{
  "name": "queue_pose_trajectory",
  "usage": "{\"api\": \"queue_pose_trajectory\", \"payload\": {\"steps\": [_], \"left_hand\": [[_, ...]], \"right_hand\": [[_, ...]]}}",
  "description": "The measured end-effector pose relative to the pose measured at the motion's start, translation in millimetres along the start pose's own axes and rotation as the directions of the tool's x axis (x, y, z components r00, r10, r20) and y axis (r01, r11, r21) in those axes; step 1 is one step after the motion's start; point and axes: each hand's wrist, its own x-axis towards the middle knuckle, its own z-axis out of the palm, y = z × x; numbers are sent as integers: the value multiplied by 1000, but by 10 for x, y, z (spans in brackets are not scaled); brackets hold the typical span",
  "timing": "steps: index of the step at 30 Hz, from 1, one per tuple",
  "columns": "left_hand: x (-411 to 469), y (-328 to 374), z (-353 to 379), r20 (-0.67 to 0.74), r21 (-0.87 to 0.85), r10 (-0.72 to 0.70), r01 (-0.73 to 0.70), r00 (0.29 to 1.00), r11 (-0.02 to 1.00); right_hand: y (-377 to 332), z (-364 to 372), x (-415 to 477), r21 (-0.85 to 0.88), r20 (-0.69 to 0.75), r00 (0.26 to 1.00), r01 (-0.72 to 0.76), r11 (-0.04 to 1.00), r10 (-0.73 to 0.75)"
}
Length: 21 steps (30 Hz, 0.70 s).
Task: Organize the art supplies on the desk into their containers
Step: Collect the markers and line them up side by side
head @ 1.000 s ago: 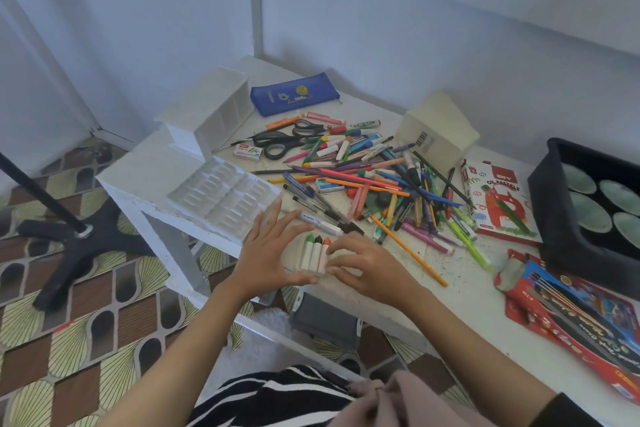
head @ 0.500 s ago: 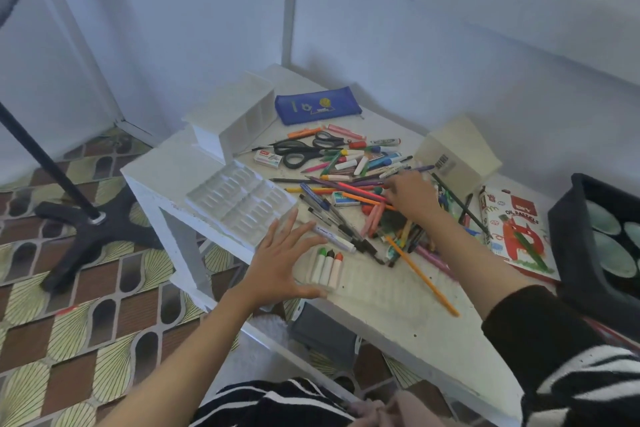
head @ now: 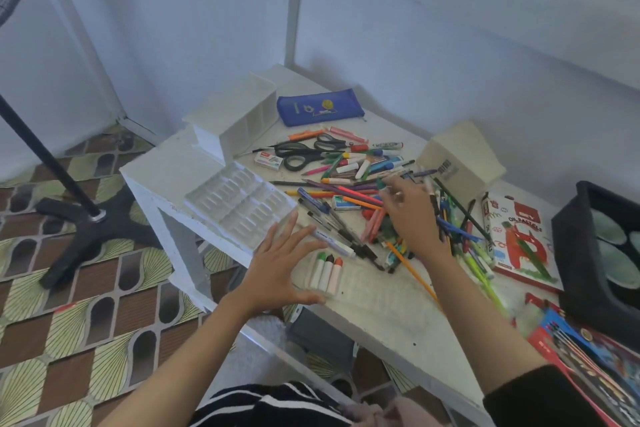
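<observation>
My left hand lies spread, steadying the clear crayon tray. My right hand, fingers loosely curled (pinching nothing I can make out), hovers over the pile beyond the tray, so it is nearer.

We see soft, bluish, even daylight with faint shadows. The white speckled desk looks slightly overexposed along its near edge. Wide-angle distortion bends the pale blue wall lines, and the bottom corners and right hand are blurred.
</observation>
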Motion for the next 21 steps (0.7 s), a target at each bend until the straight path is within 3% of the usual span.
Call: {"api": "queue_pose_trajectory", "payload": {"steps": [2, 8, 12, 17, 21], "left_hand": [[5, -1, -1, 4, 2, 0, 0, 1000, 1000], [18, 27, -36, 29, -10, -24, 24, 999, 1000], [15, 41, -36, 20, 12, -30, 29, 999, 999], [15, 56, -72, 60, 21, -34, 33, 998, 999], [20, 74, -92, 72, 25, -33, 31, 997, 999]], "right_hand": [[-60, -22, -168, 161, 99, 985, -155, 975, 141], [-151, -20, -742, 299, 222, 942, -310, 902, 250], [-168, 47, -1012, 276, 215, 952, -272, 922, 217], [-261, 79, -1211, 266, 12, 998, -57, 962, 56], [-291, 107, -1289, 337, -19, 997, 72, 939, -70]]}}
